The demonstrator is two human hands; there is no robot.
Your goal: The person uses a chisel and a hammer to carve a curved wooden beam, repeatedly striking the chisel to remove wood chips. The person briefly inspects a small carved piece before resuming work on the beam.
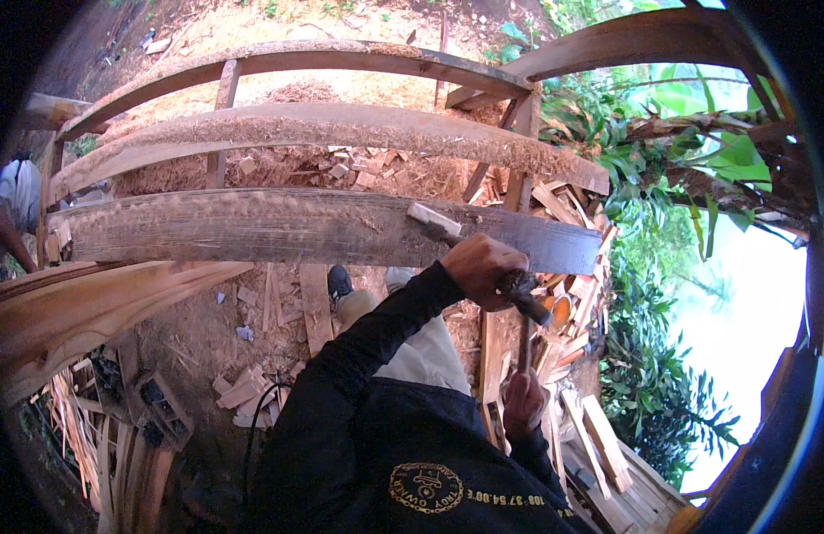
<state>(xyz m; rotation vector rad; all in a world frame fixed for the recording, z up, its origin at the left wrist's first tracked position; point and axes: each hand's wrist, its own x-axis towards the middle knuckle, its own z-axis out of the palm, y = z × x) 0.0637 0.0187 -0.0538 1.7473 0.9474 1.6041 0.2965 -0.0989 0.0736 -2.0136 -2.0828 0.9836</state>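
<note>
My left hand (487,270) is closed, palm down, over the front edge of a grey-brown beam (278,233). It grips a short dark tool with a pale block-like end (434,216) pointing away over the beam; my fingers hide most of it, so its kind is unclear. Lower right, my right hand (524,400) wraps round the thin upright handle of a hammer (525,345). The dark hammer head (535,308) is close beside my left hand, at the dark rear end of what it holds. Whether they touch, I cannot tell.
Beyond the beam runs a shavings-covered board (340,129) and a far rail (332,59), joined by posts. A thick plank (100,311) lies at left. Offcuts (247,387) and stacked strips (608,445) cover the ground. Another person (18,209) is at far left.
</note>
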